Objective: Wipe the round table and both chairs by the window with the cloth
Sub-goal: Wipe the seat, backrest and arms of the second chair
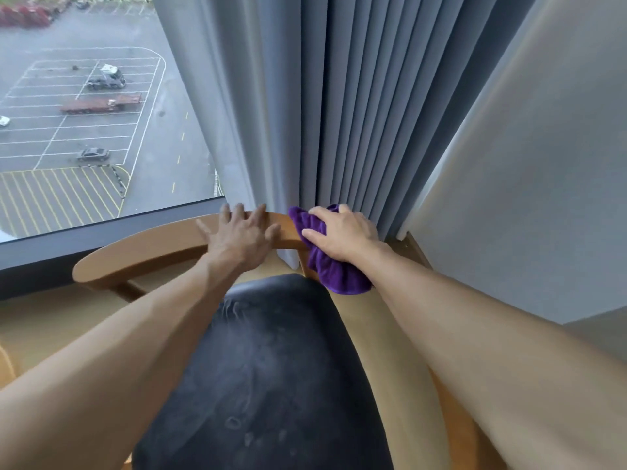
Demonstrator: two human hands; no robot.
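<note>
Cloth (334,269) plush purple microfibre; chair (142,247) smooth matt wood, seat (268,368) dark scuffed leatherette; curtain (356,113) matt grey fabric

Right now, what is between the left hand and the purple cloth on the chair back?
In the head view, only a short bare stretch of the wooden chair back separates the left hand from the purple cloth; a grey curtain fold hangs just behind it.
</note>
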